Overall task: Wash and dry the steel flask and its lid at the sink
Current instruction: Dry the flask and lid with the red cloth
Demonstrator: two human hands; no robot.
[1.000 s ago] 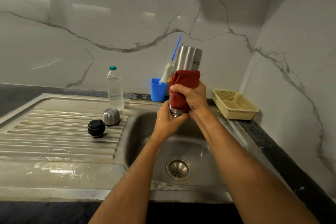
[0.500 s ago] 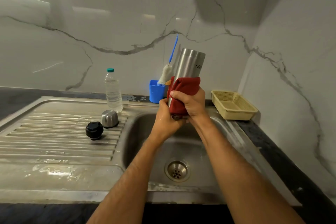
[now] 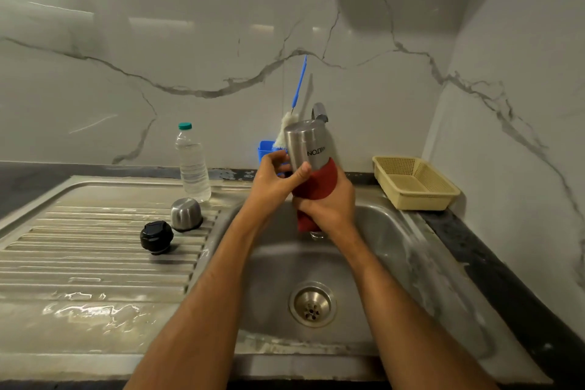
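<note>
I hold the steel flask (image 3: 308, 147) upside down above the sink basin (image 3: 373, 263), its base tilted toward me and its mouth pointing down. My left hand (image 3: 275, 179) grips the bare upper part of the flask with thumb and fingers. My right hand (image 3: 330, 209) is wrapped round a red cloth (image 3: 316, 184) that covers the flask's lower half. The steel cup lid (image 3: 186, 214) and the black stopper (image 3: 156, 236) stand on the ribbed drainboard (image 3: 95, 263) to the left.
A clear water bottle (image 3: 192, 163) stands at the back of the drainboard. A blue holder (image 3: 265, 150) with a bottle brush (image 3: 294, 104) sits behind the flask, beside the tap (image 3: 319, 111). A beige basket (image 3: 414, 182) lies on the right counter. The drain (image 3: 312, 304) is below.
My left hand has moved from the flask's mouth up to its bare upper body. The flask dropped and tipped its base toward me, and the cloth hand slid lower along it.
</note>
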